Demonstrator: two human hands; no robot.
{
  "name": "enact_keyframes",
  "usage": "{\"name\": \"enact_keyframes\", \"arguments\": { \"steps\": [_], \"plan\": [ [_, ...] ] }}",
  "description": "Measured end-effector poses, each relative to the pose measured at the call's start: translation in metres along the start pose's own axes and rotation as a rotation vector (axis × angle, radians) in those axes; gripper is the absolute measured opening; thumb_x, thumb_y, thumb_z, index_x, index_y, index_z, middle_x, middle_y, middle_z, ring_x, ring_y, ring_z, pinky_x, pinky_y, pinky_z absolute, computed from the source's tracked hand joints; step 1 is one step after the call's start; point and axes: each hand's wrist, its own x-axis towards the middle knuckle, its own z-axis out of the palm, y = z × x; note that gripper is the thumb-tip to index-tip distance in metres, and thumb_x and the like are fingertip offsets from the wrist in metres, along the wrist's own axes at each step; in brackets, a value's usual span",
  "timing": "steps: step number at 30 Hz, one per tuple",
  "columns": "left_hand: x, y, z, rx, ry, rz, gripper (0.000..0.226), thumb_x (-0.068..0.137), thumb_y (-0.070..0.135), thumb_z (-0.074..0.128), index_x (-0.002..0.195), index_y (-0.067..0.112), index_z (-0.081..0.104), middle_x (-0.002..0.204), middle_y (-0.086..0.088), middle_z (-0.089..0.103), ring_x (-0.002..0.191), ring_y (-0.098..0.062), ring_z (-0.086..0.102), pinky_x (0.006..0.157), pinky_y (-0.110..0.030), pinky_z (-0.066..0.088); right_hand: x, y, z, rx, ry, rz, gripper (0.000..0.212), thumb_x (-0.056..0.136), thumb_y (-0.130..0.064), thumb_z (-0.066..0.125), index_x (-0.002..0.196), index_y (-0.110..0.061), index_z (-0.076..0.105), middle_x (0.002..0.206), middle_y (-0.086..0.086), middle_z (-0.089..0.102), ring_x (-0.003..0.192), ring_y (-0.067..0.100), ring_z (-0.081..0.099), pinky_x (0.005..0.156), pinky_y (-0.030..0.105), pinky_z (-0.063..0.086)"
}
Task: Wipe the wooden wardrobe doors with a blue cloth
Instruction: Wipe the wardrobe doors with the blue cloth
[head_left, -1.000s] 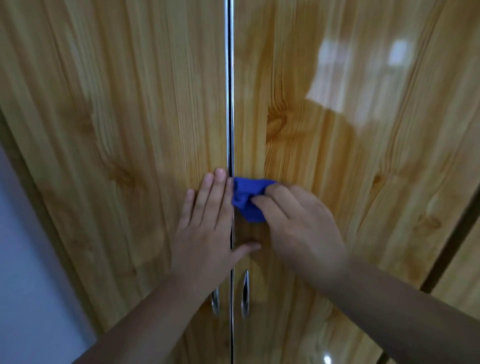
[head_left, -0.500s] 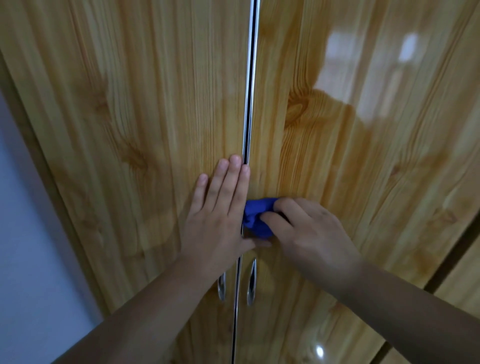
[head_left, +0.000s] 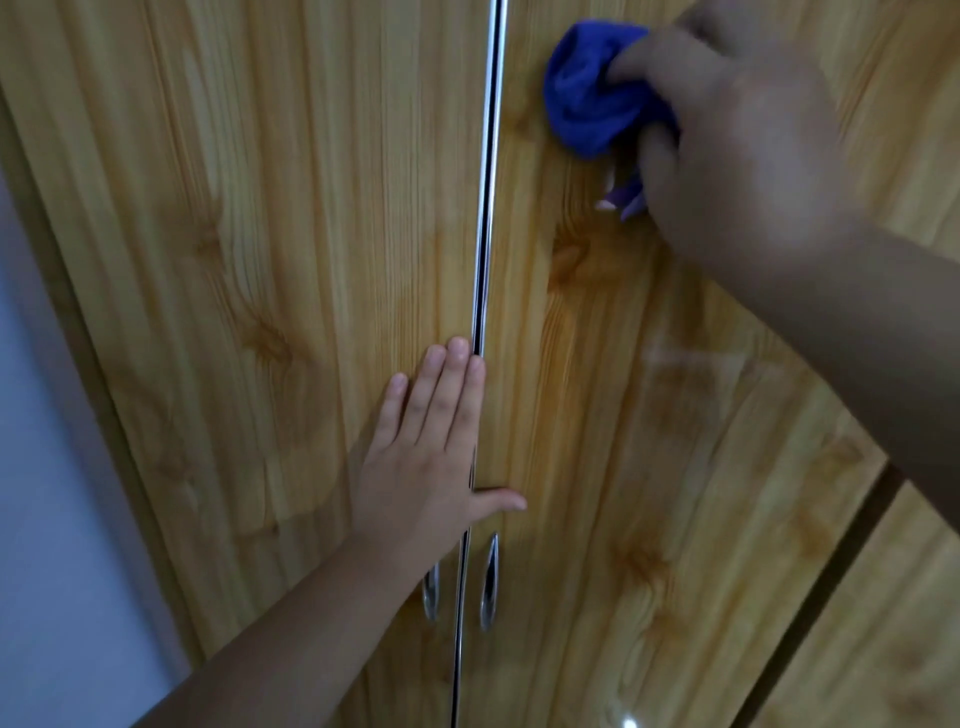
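My right hand (head_left: 737, 140) pinches the soft, limp blue cloth (head_left: 592, 93) bunched just right of the door seam (head_left: 485, 208), left hand (head_left: 431, 467) flat open bracing left of it.

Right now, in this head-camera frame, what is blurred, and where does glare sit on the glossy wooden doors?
Head view: the right hand gripping the bunched blue cloth is motion-blurred; the flat left hand is sharp; faint glare on the right wooden door, a bright spot at the bottom edge; wide-angle bowing of door edges.
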Motion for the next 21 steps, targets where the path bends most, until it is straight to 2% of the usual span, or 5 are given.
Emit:
{"name": "enact_keyframes", "arguments": {
  "steps": [3, 8, 13, 18, 21],
  "plan": [
    [0.0, 0.0, 0.001, 0.0, -0.005, 0.0, 0.146, 0.064, 0.095, 0.053, 0.165, 0.005, -0.003, 0.175, -0.012, -0.007, 0.162, -0.028, -0.002, 0.131, -0.049, 0.002, -0.003, 0.002, -0.006, 0.083, 0.017, 0.056, 0.034, 0.096, -0.001, 0.048, 0.126, -0.004, 0.063, 0.128, 0.022, 0.058, 0.095, 0.016, 0.049, 0.071, -0.007, 0.034],
    [0.0, 0.0, 0.001, 0.02, -0.009, 0.011, 0.143, 0.067, 0.095, 0.048, 0.164, 0.004, -0.005, 0.174, -0.013, -0.009, 0.162, -0.029, -0.004, 0.131, -0.05, 0.003, -0.069, -0.024, 0.019, 0.058, -0.028, 0.087, 0.031, 0.086, 0.003, 0.055, 0.114, -0.001, 0.069, 0.11, 0.021, 0.063, 0.095, 0.038, 0.06, 0.078, 0.047, 0.052],
    [-0.002, 0.001, 0.0, 0.01, 0.015, 0.028, 0.143, 0.067, 0.094, 0.05, 0.164, 0.003, -0.003, 0.174, -0.013, -0.009, 0.162, -0.03, 0.0, 0.13, -0.052, 0.009, -0.184, -0.053, 0.048, 0.104, -0.285, 0.016, 0.03, 0.084, 0.005, 0.057, 0.108, -0.007, 0.072, 0.106, 0.012, 0.066, 0.083, 0.03, 0.061, 0.069, 0.044, 0.055],
    [-0.002, 0.004, 0.001, -0.003, 0.018, 0.015, 0.143, 0.067, 0.091, 0.054, 0.164, 0.002, 0.0, 0.174, -0.014, -0.007, 0.162, -0.031, -0.001, 0.131, -0.055, 0.011, -0.255, -0.042, 0.053, 0.13, -0.382, -0.008, 0.032, 0.086, -0.001, 0.046, 0.106, -0.015, 0.066, 0.109, 0.004, 0.063, 0.083, 0.022, 0.052, 0.069, 0.035, 0.051],
    [-0.003, 0.004, 0.0, 0.0, 0.007, 0.005, 0.144, 0.067, 0.092, 0.052, 0.164, 0.002, -0.003, 0.174, -0.013, -0.011, 0.162, -0.03, -0.005, 0.131, -0.054, 0.009, -0.272, -0.029, 0.047, 0.115, -0.459, -0.075, 0.031, 0.082, 0.002, 0.058, 0.106, -0.016, 0.066, 0.11, 0.003, 0.062, 0.085, 0.022, 0.053, 0.073, 0.035, 0.051]
  ]
}}
